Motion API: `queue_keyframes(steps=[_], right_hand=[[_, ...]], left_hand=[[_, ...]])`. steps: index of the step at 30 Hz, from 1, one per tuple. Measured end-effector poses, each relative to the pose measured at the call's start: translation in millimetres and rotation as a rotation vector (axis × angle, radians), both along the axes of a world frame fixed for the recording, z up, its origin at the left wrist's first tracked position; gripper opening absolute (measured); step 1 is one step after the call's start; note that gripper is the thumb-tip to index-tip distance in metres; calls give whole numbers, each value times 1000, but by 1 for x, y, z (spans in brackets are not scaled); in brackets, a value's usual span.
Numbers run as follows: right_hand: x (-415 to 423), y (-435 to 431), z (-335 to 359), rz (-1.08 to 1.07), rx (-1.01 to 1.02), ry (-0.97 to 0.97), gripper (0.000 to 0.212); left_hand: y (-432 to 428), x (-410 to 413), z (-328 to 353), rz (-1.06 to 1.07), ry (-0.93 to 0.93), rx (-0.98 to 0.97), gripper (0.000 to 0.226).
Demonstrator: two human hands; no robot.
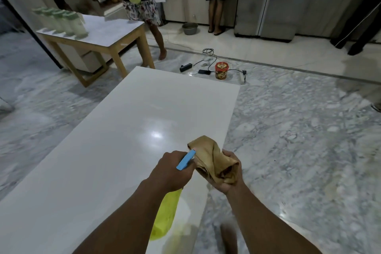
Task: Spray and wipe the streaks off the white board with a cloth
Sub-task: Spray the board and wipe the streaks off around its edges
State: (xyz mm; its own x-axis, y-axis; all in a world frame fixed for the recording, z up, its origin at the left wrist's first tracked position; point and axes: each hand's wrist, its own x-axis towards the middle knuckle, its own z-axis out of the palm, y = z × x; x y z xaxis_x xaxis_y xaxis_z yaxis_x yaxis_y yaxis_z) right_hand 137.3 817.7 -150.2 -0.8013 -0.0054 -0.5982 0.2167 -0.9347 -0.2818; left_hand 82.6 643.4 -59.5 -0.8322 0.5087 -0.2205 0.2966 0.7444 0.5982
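A large glossy white board lies flat on the marble floor in front of me. My left hand grips the neck of a yellow-green spray bottle with a blue trigger head, the nozzle pointing at the cloth. My right hand holds a bunched tan cloth above the board's right edge, right beside the nozzle. No streaks show clearly on the board.
A wooden table with several pale bottles stands at the far left. Two people stand near the counter. Cables, chargers and a red tin lie on the floor beyond the board. A metal bowl sits farther back.
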Motion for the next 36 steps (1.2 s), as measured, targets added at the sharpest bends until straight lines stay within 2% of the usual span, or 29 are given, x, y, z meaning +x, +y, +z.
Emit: queue_keyframes(steps=[5, 7, 13, 17, 19, 21, 23, 26, 29, 32, 36], right_hand=[[17, 8, 24, -63, -105, -4, 51], [11, 21, 32, -67, -72, -16, 44], [-38, 75, 30, -71, 10, -85, 41], [-110, 128, 25, -116, 356, -158, 30], [-150, 150, 21, -98, 751, -297, 40], [-185, 170, 16, -75, 1151, -405, 39], [-230, 189, -6, 11, 1450, -376, 41], [-275, 204, -38, 216, 1767, -322, 50], [-297, 192, -80, 513, 1953, -392, 49], [-297, 179, -95, 513, 2088, -501, 53], [-299, 168, -99, 513, 2130, -531, 55]], left_hand=[[18, 13, 7, -126, -3, -48, 36], [33, 9, 8, -145, 15, -59, 39], [84, -34, 4, -131, 45, -123, 45], [124, -81, 0, -106, 29, -148, 47], [134, -103, -2, -78, -12, -116, 44], [141, -121, -3, -28, -8, -62, 43], [148, -142, -14, 45, -9, -19, 44], [149, -158, -21, 78, -16, -4, 43], [149, -172, -38, 85, -18, -16, 44], [145, -176, -46, 82, -18, -26, 43], [134, -176, -54, 116, -46, 15, 42]])
